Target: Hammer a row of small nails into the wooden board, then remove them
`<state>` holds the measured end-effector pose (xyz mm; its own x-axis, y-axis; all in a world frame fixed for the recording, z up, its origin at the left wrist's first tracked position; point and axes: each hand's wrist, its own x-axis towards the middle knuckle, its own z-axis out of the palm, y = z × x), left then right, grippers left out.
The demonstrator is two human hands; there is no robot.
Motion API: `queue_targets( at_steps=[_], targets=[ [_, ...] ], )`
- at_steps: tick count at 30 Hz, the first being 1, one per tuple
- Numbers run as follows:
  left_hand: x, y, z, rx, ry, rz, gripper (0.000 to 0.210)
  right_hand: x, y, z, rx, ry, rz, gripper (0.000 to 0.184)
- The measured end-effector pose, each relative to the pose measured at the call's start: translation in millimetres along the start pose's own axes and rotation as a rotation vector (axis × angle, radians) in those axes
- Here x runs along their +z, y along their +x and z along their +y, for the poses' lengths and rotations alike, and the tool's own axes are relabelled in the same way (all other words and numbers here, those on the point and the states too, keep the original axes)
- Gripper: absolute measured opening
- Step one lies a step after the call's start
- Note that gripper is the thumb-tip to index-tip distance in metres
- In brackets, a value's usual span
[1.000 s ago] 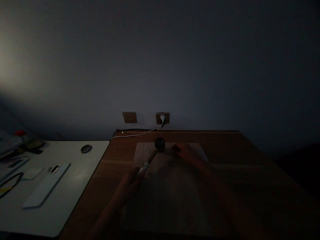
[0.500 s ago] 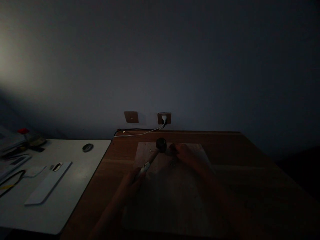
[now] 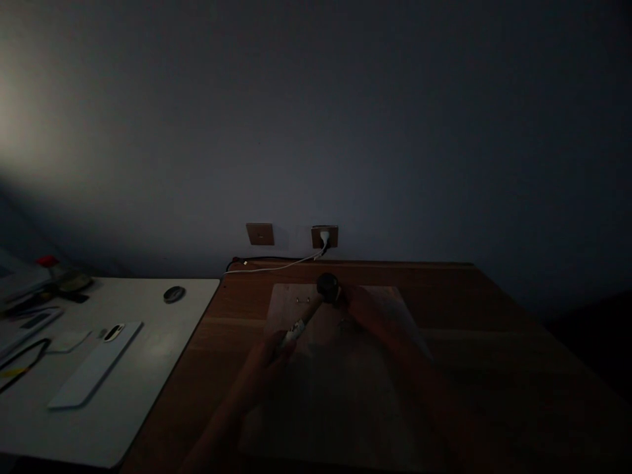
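My left hand is wrapped round the pale lower grip of a mallet with a round dark head and a wooden handle. The mallet slants away to the right above a pale wooden board. My right hand is closed beside the mallet's head, its fingertips partly hidden behind it. What those fingers pinch is too dark to make out. Left of the mallet's head, a small metal piece with shiny ends is on the board. Another small glinting piece lies just below my right hand.
The board lies on a brown wooden table against the wall. To the left is a white table with a white flat device, a dark round lid and a red-capped bottle. A plug with cables sits in the wall socket.
My left hand and the mallet have shifted slightly right, bringing the mallet's head up close to my right hand. More of the small metal piece on the left now shows.
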<state>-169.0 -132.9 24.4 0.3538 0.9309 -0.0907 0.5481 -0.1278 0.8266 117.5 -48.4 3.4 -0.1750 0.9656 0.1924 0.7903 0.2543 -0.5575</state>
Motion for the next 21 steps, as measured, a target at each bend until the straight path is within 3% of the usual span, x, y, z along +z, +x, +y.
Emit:
queue_targets(
  at_steps=[6,11,17,21],
  targets=[
    [6.1,11.6,13.2,0.028,0.060,-0.028,0.047,-16.8,-11.3,16.8,0.055,-0.033,0.012,0.052],
    [12.2,15.0,12.7,0.034,0.071,-0.038,0.047,-32.6,-28.5,21.7,0.013,-0.080,-0.034,0.031],
    [9.7,11.9,18.3,0.025,0.105,-0.036,0.045,-18.4,-37.4,2.4,-0.135,-0.076,-0.179,0.025],
    [6.5,10.4,20.5,0.025,0.071,-0.036,0.044,-13.1,-34.7,-1.7,-0.141,-0.074,-0.198,0.025]
  ],
)
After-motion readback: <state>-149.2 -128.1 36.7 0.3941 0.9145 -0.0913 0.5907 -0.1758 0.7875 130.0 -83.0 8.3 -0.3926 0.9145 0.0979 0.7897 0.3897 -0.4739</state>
